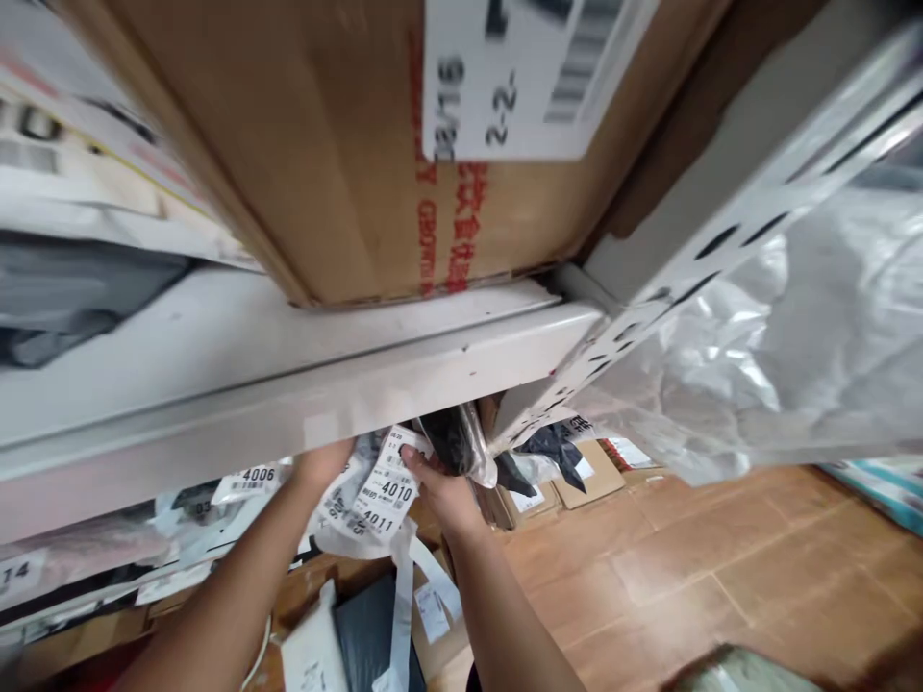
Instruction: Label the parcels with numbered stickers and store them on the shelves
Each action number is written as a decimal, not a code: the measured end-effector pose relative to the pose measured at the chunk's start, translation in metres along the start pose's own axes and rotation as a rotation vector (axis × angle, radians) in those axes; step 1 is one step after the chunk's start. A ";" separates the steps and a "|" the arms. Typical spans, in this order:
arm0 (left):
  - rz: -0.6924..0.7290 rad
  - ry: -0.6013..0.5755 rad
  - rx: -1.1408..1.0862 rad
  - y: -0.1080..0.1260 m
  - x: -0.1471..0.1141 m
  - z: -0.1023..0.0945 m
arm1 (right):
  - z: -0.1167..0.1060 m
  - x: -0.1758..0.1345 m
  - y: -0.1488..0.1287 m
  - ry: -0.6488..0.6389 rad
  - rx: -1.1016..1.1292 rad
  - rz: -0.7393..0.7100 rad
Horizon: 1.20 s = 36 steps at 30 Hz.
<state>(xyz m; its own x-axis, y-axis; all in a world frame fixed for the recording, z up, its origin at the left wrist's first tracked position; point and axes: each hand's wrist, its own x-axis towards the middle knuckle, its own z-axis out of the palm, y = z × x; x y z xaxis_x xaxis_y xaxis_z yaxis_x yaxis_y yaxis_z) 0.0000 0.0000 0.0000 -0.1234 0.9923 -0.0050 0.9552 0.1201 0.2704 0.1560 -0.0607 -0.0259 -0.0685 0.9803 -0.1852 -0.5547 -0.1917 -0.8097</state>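
Hands first, head view: the left hand (322, 463) reaches up under the shelf edge (288, 408), fingers tucked behind the metal lip, so can't tell how far it's closed or what it has hold of. It sits right against a crinkly white plastic parcel (344, 500) with printed labels. The right hand (441, 490) is just to the right, thumb pressed on a paper label (389, 488) reading 4010, fingers wrapped around a glossy clear bag with something black inside (454, 440). So that one's closed on the bag, which pokes out from just under the shelf, mid-frame.

Up top, a big brown cardboard box (303, 163) with red print and a white shipping sticker sits on the shelf, which is flat painted white metal, a bit scuffed. A slotted metal upright (692, 259) runs diagonally on the right, with a wrinkly translucent plastic sack (793, 356) beside it. Another label, 4006 (252, 479), is off to the left on the lower level. Far down, flat cardboard boxes (587, 476) lie on the reddish-brown tiled floor (721, 577), and a dark grey soft mailer (367, 625) sits near, between the arms.
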 end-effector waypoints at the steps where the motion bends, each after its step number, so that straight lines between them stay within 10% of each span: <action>1: 0.024 -0.034 0.013 0.012 0.000 -0.001 | 0.003 0.002 0.002 0.028 0.075 0.032; 6: 0.100 -0.192 0.026 0.037 -0.015 -0.016 | 0.013 -0.005 0.006 0.059 0.294 0.159; 20: 0.155 -0.484 -0.539 -0.004 -0.033 -0.011 | 0.000 -0.010 0.038 0.123 0.043 0.050; 27: 0.154 -0.327 -0.556 0.003 -0.036 0.004 | 0.007 -0.003 0.057 0.336 -0.349 -0.057; 36: 0.054 -0.197 -0.333 0.017 -0.043 0.013 | 0.002 -0.001 0.076 0.489 -0.088 0.125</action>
<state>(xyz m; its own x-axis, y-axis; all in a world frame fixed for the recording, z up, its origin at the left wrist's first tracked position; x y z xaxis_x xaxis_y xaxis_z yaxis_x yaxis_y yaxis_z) 0.0249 -0.0398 -0.0079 0.0092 0.9873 -0.1584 0.8153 0.0843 0.5728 0.1118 -0.0765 -0.0861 0.2772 0.8169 -0.5057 -0.4940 -0.3303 -0.8043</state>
